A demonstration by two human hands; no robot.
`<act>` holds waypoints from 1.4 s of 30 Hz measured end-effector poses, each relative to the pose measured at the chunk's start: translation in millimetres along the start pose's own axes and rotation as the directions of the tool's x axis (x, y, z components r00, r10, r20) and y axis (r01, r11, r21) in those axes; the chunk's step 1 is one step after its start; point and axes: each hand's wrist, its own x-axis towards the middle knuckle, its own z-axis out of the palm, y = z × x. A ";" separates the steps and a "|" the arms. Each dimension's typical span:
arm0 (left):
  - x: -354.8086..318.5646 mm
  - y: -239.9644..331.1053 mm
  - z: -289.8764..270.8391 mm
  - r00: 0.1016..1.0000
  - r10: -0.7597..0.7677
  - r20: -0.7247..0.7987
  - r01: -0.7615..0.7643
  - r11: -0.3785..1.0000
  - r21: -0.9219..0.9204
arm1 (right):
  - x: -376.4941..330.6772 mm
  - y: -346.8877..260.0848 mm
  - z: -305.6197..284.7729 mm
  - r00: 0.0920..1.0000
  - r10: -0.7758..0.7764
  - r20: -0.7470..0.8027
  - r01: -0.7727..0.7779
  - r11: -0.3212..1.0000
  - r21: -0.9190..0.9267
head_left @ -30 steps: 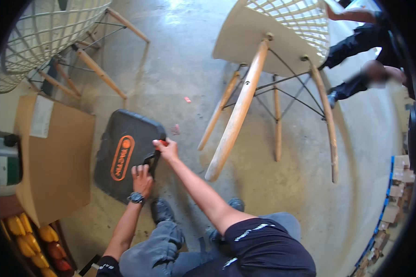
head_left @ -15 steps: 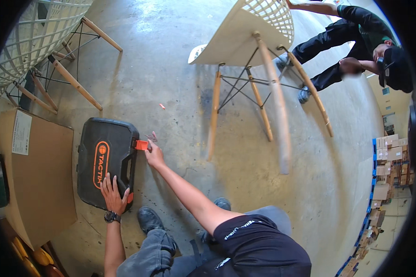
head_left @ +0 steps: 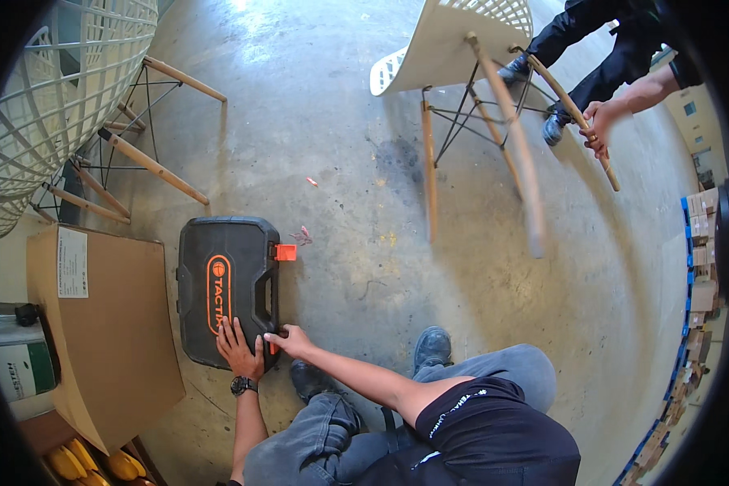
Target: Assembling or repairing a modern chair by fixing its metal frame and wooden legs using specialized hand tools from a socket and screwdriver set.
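A black tool case [head_left: 247, 231] with orange trim lies closed flat on the floor in front of me. My left hand [head_left: 240, 354], wearing a dark watch, rests on the lid's near part with its fingers spread. At the nearer corner of the handle side, my right hand [head_left: 293, 343] grips the near orange latch [head_left: 274, 349], which its fingers partly cover. The far orange latch [head_left: 286, 252] sticks outward from the case, with no hand on it.
A cardboard box [head_left: 121, 324] stands left of the case, and white lattice chairs [head_left: 81, 89] are behind it. Ahead to the right, a co-worker's hand [head_left: 599, 128] holds a leg of a tilted white chair [head_left: 454, 49]. Stacked cartons [head_left: 702, 267] line the far right.
My right hand has moved from the far latch to the near one. The far latch stays turned outward. The co-worker's hand has come onto the chair leg.
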 end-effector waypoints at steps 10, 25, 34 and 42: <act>-7.6 -4.5 -1.0 1.000 -0.001 -0.023 0.000 1.000 -0.008 | -19.5 5.8 10.6 0.995 -0.073 -0.064 0.070 0.996 -0.061; -20.1 13.2 -13.9 0.993 0.118 0.021 -0.117 0.993 -0.030 | -24.3 13.1 -22.3 0.946 -0.324 -0.014 0.283 0.847 -0.451; -1.7 7.1 45.6 0.976 0.218 0.014 -0.218 0.976 0.028 | 20.6 -20.7 4.3 0.892 -0.415 -0.181 0.336 0.875 -0.349; 4.6 2.1 57.3 0.974 0.167 0.152 -0.144 0.978 -0.153 | 12.3 -55.7 18.0 0.966 -0.140 -0.217 0.062 0.941 -0.333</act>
